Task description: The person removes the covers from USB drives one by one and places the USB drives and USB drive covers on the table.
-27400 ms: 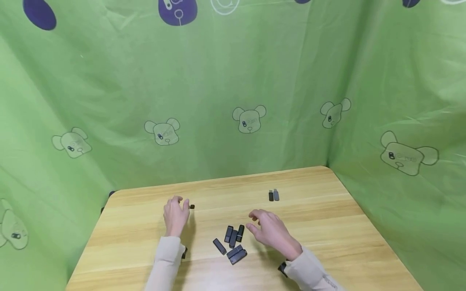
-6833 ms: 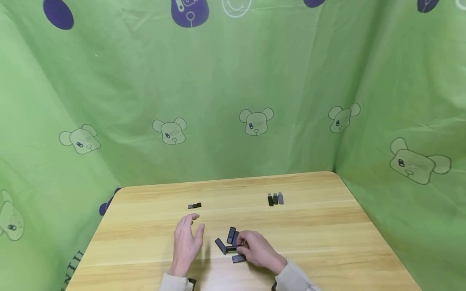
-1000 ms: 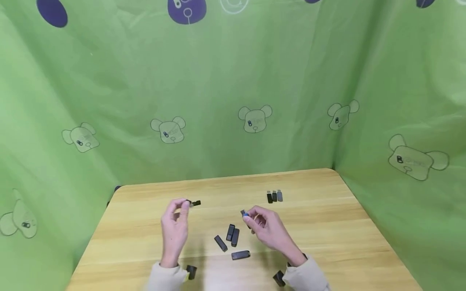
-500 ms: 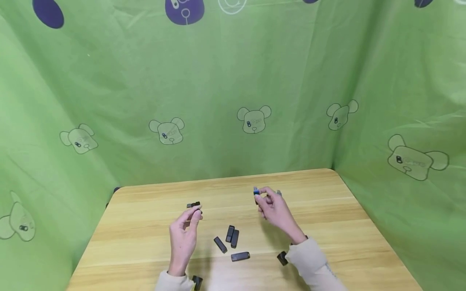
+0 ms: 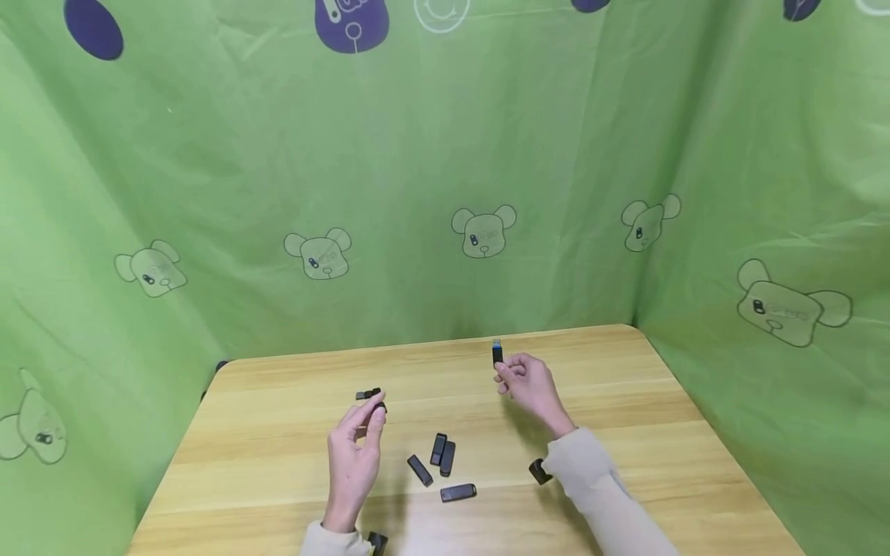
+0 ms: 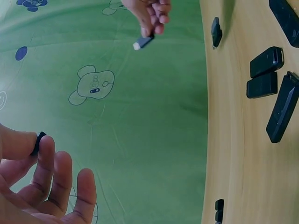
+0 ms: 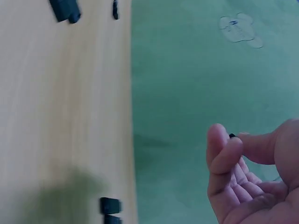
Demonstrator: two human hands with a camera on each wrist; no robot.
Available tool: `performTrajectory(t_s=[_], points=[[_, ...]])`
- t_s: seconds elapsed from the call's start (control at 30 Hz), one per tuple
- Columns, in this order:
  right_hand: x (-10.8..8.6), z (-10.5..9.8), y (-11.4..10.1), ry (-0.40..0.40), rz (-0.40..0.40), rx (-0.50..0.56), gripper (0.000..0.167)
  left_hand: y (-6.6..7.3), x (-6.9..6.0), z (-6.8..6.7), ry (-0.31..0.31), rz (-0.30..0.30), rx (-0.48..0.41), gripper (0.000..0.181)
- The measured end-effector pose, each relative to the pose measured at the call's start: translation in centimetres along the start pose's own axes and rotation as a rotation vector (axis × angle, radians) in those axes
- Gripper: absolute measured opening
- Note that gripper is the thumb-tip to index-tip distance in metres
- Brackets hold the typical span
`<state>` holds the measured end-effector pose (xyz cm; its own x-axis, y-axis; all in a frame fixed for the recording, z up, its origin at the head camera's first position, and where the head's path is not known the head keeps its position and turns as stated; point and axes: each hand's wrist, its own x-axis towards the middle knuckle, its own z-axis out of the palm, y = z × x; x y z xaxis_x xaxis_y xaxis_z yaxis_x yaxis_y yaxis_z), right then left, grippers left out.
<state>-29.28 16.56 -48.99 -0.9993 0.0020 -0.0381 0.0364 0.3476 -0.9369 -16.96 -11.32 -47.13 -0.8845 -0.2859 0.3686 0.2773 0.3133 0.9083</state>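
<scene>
My right hand (image 5: 531,386) pinches an uncapped black USB flash drive (image 5: 497,355) with a blue-lined metal plug. The drive points upward, near the table's far edge. Between left thumb and forefinger sits a small black cap (image 5: 380,406); that left hand (image 5: 353,472) hovers just in front of a short row of dark caps (image 5: 368,394). The left wrist view also has the held cap (image 6: 38,143) and the raised drive (image 6: 144,43). Several capped flash drives (image 5: 448,459) lie in the middle of the table. My right hand covers the row of uncapped drives in the head view.
A wooden table (image 5: 278,432) with rounded far corners carries everything. Green printed curtains (image 5: 403,154) hang close behind it and along both sides. In the right wrist view, dark drives (image 7: 110,205) lie by the far table edge.
Over the last second the right hand carried the drive away and rightward, turning it upright; the left hand drew its cap back and right. Since the oldest frame, both rows grew and the middle group shrank.
</scene>
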Motion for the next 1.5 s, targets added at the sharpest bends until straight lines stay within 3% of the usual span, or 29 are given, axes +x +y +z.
performTrajectory(t_s=[0.3, 0.6, 0.97, 1.2, 1.5], points=[[1.8, 1.1, 2.6, 0.042, 0.096, -0.017, 0.016, -0.1, 0.1, 0.1, -0.007, 0.016, -0.025, 0.015], [2.5, 1.9, 5.0, 0.053, 0.199, -0.125, 0.019, -0.3, -0.3, 0.2, -0.008, 0.005, -0.021, 0.014], [2.5, 2.0, 5.8, 0.044, 0.226, -0.174, 0.021, -0.3, -0.2, 0.0, -0.031, -0.042, -0.012, 0.015], [2.7, 2.0, 6.3, 0.054, 0.24, -0.269, 0.025, -0.3, -0.2, -0.1, -0.027, -0.054, -0.033, 0.015], [2.0, 1.7, 5.7, 0.116, 0.145, -0.463, 0.028, -0.5, -0.1, -0.2, -0.023, -0.06, -0.041, 0.017]])
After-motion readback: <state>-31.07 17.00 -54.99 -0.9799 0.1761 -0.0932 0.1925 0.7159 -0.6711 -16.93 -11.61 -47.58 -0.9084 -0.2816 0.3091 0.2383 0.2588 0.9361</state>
